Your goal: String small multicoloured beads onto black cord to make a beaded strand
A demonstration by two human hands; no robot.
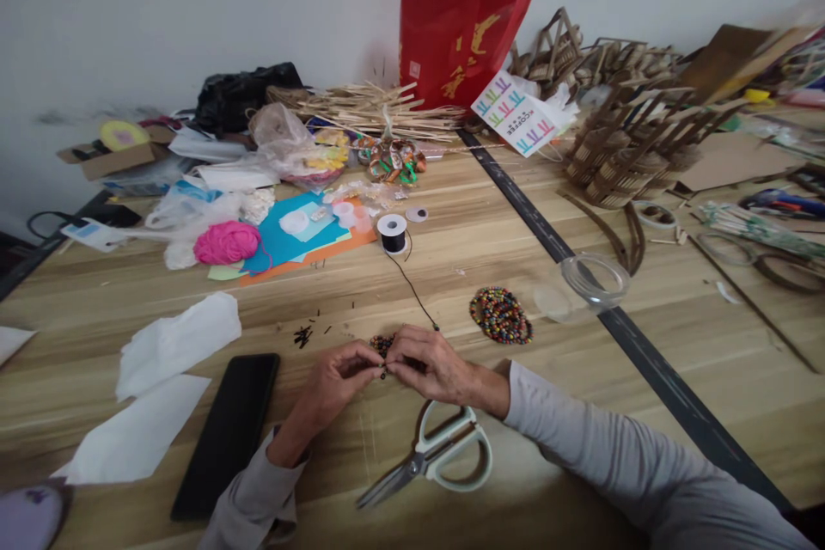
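My left hand [339, 378] and my right hand [429, 363] meet at the table's near middle, both pinched on a small string of dark beads [382, 346]. A thin black cord [416, 296] runs from my right fingers up to a black thread spool [393, 234]. A pile of multicoloured bead bracelets [501, 314] lies just right of my right hand. Grey-handled scissors [435, 455] lie under my right wrist. A few loose dark beads [302, 335] sit left of my hands.
A black phone [229, 434] and white paper sheets [177, 344] lie at the left. A clear round lid [594, 279] sits at the right. Pink yarn [227, 242], coloured paper [293, 239], a red bag [461, 17], wooden sticks [374, 107] and cardboard baskets [622, 155] crowd the back.
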